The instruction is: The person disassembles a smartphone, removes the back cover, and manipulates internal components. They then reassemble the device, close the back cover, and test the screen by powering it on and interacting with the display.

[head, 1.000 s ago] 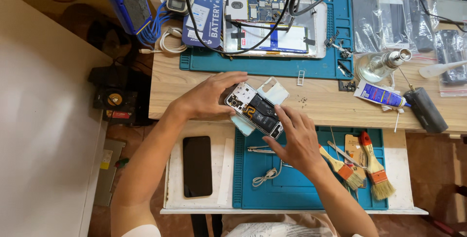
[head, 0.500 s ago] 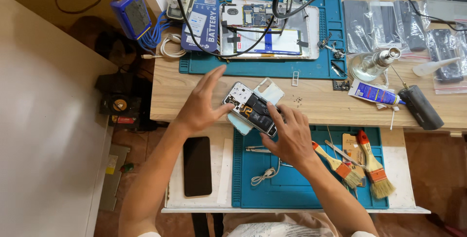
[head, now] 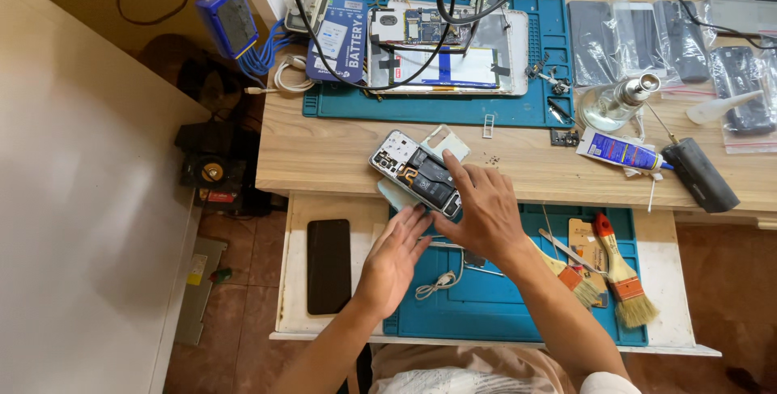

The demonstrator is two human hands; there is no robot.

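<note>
Resting at the wooden desk's (head: pixel 340 151) front edge, 1 opened grey smartphone with exposed black battery (head: pixel 417 172) was pinned under the right hand's (head: pixel 484 209) fingers; left hand (head: pixel 394 258) flat, released, fingertips just below it.

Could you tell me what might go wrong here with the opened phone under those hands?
The opened phone overhangs the wooden desk's front edge, steadied mainly by the right hand; it could tip into the drawer. The left hand hovers flat below without a grip. Tiny loose screws nearby could be swept away.
</note>
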